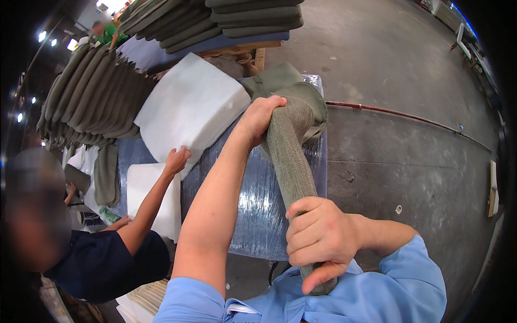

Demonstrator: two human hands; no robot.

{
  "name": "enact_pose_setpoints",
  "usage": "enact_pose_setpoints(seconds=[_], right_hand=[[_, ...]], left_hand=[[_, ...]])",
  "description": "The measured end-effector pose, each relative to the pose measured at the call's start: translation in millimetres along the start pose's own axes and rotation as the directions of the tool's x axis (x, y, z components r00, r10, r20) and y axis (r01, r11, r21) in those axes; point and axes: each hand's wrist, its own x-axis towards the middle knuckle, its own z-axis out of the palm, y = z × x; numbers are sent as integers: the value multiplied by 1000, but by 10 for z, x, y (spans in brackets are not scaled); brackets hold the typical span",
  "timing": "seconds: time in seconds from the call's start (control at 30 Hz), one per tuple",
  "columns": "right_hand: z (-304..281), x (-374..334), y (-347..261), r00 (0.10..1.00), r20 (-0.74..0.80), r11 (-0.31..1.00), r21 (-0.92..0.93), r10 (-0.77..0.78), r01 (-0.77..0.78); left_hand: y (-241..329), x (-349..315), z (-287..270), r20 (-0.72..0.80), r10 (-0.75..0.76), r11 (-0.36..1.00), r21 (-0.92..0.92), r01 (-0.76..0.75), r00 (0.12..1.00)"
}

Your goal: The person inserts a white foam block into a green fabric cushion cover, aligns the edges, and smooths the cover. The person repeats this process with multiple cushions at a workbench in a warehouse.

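A long, grey-green woven fabric piece, seemingly a cushion seen edge-on, stretches from the wrapped table toward my body. My left hand is closed on its far end, thumb over the top. Around its near part my right hand is wrapped, close to my shirt. A loose, rumpled fold of smoother green cloth spreads beyond my left hand on the table. Whether this cloth is joined to the woven piece is hard to tell.
Blue plastic film covers the table. A white padding block lies left of my arm, touched by a co-worker's hand. Green cushions are stacked at the left and back. A red pipe crosses the floor at the right.
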Motion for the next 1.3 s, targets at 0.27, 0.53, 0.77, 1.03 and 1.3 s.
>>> enact_pose_setpoints(seconds=[0.27,0.53,0.77,1.03,1.3], right_hand=[[-173,-78,664,949,-304,996,-16,-91,90],[-201,150,1350,769,-622,987,52,150,-151],[-423,-28,2405,313,-613,683,586,726,-436],[-442,426,2420,323,-558,556,316,764,-769],[-499,515,2609,415,-704,756,269,577,-596]], left_hand=[[8,66,105,51,-12,998,55,9,999],[-64,-13,-114,63,16,1000,3,-16,998],[-80,153,57,19,249,944,221,-246,968],[-152,-43,-122,-153,234,970,111,-218,960],[-248,205,48,-351,236,954,-95,-286,906]])
